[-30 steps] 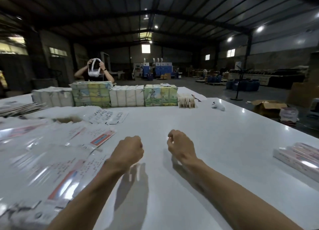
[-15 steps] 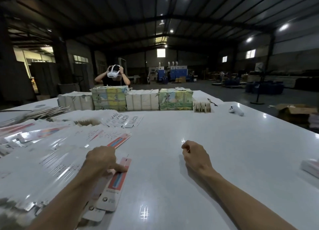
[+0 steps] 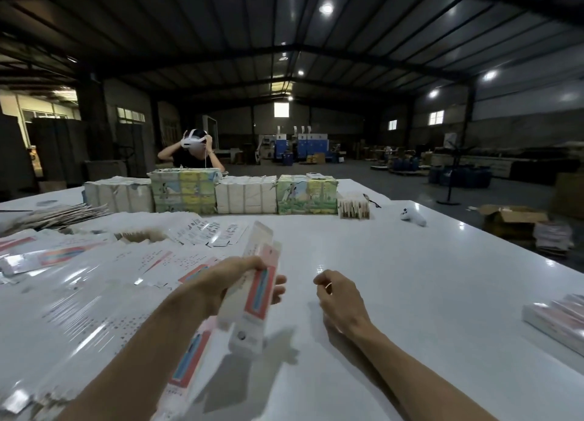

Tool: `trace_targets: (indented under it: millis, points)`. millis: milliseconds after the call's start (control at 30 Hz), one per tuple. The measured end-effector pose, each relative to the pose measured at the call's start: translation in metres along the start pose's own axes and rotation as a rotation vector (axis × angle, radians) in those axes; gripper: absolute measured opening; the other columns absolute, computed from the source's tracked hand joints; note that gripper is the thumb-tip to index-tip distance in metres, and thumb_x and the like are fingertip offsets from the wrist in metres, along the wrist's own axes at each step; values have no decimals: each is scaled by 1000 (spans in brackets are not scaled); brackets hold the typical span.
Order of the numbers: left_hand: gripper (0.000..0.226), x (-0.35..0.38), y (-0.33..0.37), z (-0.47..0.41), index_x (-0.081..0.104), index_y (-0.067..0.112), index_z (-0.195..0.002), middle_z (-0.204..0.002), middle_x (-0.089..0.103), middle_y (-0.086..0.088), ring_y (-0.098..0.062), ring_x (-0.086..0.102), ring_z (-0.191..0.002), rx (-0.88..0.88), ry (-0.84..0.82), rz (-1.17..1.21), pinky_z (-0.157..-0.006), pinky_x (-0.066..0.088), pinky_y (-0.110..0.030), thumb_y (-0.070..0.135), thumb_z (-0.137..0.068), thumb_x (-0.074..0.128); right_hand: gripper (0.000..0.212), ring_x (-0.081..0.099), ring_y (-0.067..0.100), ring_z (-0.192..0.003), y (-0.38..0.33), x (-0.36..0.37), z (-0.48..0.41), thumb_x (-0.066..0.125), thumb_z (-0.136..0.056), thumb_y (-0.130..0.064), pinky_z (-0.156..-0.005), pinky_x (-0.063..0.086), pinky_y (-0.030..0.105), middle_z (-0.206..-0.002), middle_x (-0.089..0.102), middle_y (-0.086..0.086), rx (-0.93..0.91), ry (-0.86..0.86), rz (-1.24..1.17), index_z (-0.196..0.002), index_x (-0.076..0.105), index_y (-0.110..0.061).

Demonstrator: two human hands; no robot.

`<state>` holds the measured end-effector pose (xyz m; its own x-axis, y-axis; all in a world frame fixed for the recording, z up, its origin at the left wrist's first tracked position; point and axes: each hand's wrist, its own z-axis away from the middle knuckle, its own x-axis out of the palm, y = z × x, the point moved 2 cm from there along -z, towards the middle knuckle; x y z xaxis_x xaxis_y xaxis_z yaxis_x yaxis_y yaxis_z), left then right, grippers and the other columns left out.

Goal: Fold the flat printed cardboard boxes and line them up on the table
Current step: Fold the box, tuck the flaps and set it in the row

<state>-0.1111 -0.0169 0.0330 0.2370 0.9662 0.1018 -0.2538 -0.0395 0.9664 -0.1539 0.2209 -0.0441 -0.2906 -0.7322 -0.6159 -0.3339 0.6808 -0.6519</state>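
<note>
My left hand [image 3: 235, 278] grips a flat printed cardboard box [image 3: 252, 297], white with a red and blue stripe, and holds it lifted above the white table [image 3: 410, 278]. The box is long, narrow and blurred. A second flat box [image 3: 186, 363] lies under my left forearm at the pile's edge. My right hand [image 3: 339, 297] hovers a little to the right of the lifted box with fingers loosely curled and nothing in it. A wide pile of flat boxes [image 3: 79, 294] covers the table's left side. Folded boxes [image 3: 559, 321] lie at the right edge.
Bundled stacks of packs [image 3: 215, 194] form a row across the table's far side, with a small wooden-coloured stack [image 3: 353, 208] and a white controller [image 3: 413, 216] to their right. A person wearing a white headset [image 3: 194, 142] sits behind them. An open carton [image 3: 512, 220] stands on the floor at right.
My left hand has picked one flat box off the pile and raised it toward the middle. My right hand has stayed empty. The view has tilted up.
</note>
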Motion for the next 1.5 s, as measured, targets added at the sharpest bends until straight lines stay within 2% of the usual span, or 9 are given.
trace_targets:
  millis: [133,267,467,633,833,933,1200,1300,1500]
  points:
    - [46,46,-22,-19,54,0,-139,-123,73,-23,-34,78,-95,3,-76,218,-72,65,-40,26,-103,62,21,66,10,-95,-11,-9,-5,55,-105,-14,-88,58,31,-108,71,-3,-62,118,-158,-122,67,-14]
    - [58,75,-50,-35,63,10,-136,-119,76,-19,-34,77,-96,92,-71,174,-79,63,-40,56,-102,52,26,72,15,-88,-18,-22,-7,53,-109,-22,-75,64,28,-104,64,-4,-115,187,-319,-134,55,-22]
    - [64,76,-63,-43,70,11,-115,-95,76,-18,-31,75,-72,173,-11,239,-65,63,-39,62,-105,33,29,68,19,-113,-16,-15,-13,53,-108,-35,-85,65,38,-129,51,-1,-147,16,-236,-132,64,-22]
    - [62,68,-64,-45,68,8,-117,-93,76,-20,-34,76,-72,165,-7,238,-63,63,-40,60,-105,37,21,72,14,-98,-19,-16,-14,58,-106,-31,-73,62,25,-122,58,-2,-131,-67,-229,-121,70,-21]
    - [74,66,-65,-47,74,10,-120,-114,75,-23,-38,77,-92,131,-162,183,-72,63,-42,69,-103,33,32,70,25,-84,-22,-28,-14,59,-107,-26,-79,54,33,-96,72,11,65,-281,-631,-109,68,5]
    - [80,73,-64,-50,63,5,-124,-97,72,-15,-25,70,-77,53,-229,192,-70,61,-37,74,-101,31,36,62,28,-89,-23,-36,-13,63,-102,-18,-88,50,35,-92,63,14,113,-373,-878,-117,65,15]
    - [59,84,-63,-53,57,6,-97,-73,56,-11,-19,58,-51,-57,-275,570,-49,58,-29,64,-94,55,41,67,29,-96,-30,-27,-9,72,-96,-21,-92,53,42,-109,67,18,131,-316,-1069,-131,59,-5]
    - [56,71,-60,-59,61,8,-97,-74,57,-11,-19,59,-53,-15,-299,692,-50,58,-31,64,-97,53,48,75,30,-103,-31,-16,-6,72,-98,-24,-95,61,43,-108,76,15,130,-334,-1034,-140,48,-28]
    - [59,63,-61,-61,66,11,-108,-76,63,-13,-22,64,-57,24,-233,688,-54,60,-34,66,-97,51,51,76,28,-106,-38,-6,-3,72,-97,-39,-91,63,36,-111,78,3,53,-291,-891,-142,47,-34]
